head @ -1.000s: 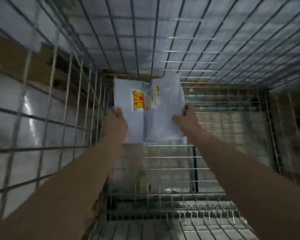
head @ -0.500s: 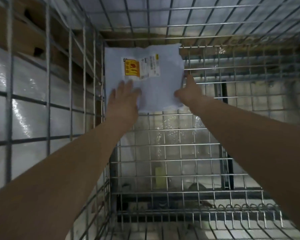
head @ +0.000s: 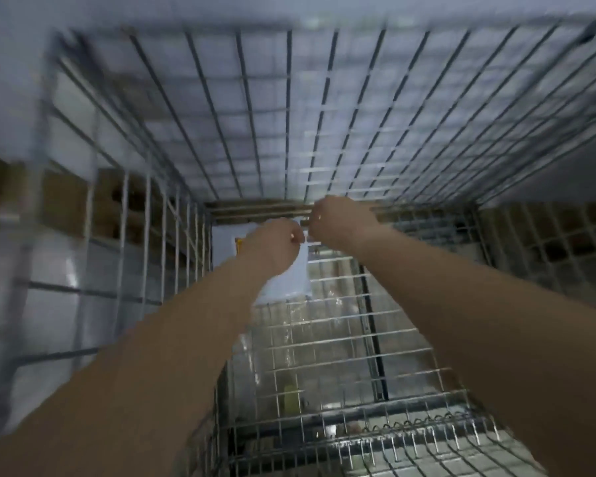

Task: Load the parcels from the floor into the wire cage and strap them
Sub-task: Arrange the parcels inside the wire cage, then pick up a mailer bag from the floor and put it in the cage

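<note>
**WIRE CAGE, INSIDE VIEW: 1 PARCEL, 2 HANDS**

1. Wire cage (head: 289,132): mesh walls all round. Pic blurred.
2. Parcel (head: 286,282): pale grey bag w/ yellow label (head: 239,243). Flat against cage's far wall, left corner. Upper part hidden behind left hand.
3. Left hand (head: 277,246): fingers curled, in front of parcel's top edge. Pinching it or not, cannot tell.
4. Right hand (head: 341,223): fingers curled, at top of cage's far wall, just beside left hand. Prob. on a wire, but grip cannot be told.
5. Cardboard boxes (head: 66,204): outside cage, left side.
</note>
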Tool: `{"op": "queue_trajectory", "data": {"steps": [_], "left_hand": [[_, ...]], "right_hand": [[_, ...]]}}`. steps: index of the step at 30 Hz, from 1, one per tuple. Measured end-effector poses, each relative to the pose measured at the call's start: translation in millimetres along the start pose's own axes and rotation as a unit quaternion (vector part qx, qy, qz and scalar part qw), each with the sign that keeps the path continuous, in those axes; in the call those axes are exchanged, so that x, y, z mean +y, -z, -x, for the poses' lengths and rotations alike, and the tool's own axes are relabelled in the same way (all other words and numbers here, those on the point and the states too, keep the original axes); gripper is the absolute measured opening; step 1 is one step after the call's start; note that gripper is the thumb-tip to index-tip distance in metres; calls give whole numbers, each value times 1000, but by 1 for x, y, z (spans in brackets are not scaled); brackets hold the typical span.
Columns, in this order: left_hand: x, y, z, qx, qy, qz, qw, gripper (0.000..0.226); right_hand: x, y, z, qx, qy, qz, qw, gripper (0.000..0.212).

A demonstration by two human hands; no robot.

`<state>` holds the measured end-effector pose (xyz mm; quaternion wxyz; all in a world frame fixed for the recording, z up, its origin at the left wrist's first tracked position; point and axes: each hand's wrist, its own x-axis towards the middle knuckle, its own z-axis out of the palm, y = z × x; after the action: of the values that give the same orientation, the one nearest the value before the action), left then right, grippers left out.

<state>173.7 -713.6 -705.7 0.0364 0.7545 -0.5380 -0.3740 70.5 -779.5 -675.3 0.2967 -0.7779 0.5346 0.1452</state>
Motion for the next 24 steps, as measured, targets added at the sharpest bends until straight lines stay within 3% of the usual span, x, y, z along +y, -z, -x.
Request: {"op": "queue_trajectory", "data": {"steps": [3, 8, 12, 18, 24], "left_hand": [[69, 88, 50, 32, -59, -16, 998, 17], [167, 226, 184, 74, -127, -30, 989, 25], [224, 330, 281, 172, -161, -21, 972, 24], [279, 430, 386, 322, -136, -25, 937, 26], [307, 462, 478, 431, -89, -10, 898, 24]], "right_hand": [[-32, 90, 79, 58, -15, -41, 997, 26], [-71, 228, 235, 128, -32, -71, 989, 29], [-104, 357, 337, 243, 9, -91, 966, 27], [-136, 477, 446, 346, 101, -79, 929, 25], [-147, 528, 513, 384, 185, -67, 902, 22]]}}
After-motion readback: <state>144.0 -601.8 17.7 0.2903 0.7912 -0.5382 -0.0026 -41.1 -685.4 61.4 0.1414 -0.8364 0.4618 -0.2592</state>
